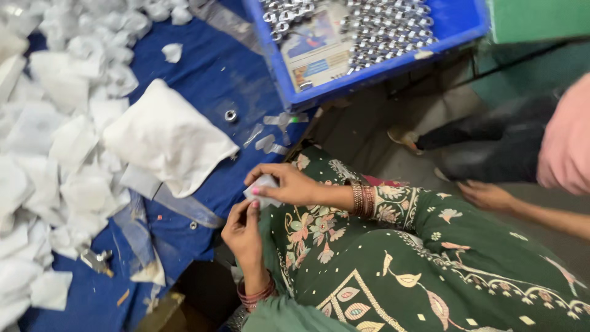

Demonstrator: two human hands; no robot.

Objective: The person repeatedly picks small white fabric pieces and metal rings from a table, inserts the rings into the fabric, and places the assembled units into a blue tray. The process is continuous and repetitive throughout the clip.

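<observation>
The person's left hand [243, 232] and right hand [284, 182] both pinch one small white packet [263, 189] between the fingers, just above the green patterned lap [381, 258]. Far above the packet sits a blue crate [458, 21] full of shiny metal rings, with a flat printed card [313, 49] inside. Left of the packet lies a big white cloth bag [166, 135] and many white packets [55, 141]. Another person's hand [485, 195] rests to the right.
</observation>
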